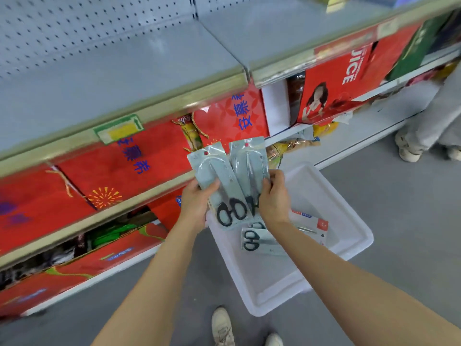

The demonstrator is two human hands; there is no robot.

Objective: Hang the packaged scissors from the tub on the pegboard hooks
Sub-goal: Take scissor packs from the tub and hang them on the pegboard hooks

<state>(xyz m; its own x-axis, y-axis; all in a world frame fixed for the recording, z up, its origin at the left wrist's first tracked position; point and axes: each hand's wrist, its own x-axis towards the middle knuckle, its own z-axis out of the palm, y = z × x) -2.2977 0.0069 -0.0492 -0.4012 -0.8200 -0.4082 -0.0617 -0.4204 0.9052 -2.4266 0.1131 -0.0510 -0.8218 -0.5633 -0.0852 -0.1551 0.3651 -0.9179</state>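
Holding one scissors pack (219, 181) in your left hand (194, 203) and another pack (249, 166) in your right hand (274, 196) above the tub (349, 245), you next lift them to the pegboard (74, 28), whose hooks aren't visible.

2 scissor packs (219, 188) held fanned, black handles down; more packs (259, 242) flat in white tub (274, 290).

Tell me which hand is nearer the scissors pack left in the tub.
Right. The right hand is just above the pack in the tub; the left hand is farther off, up and to its left.
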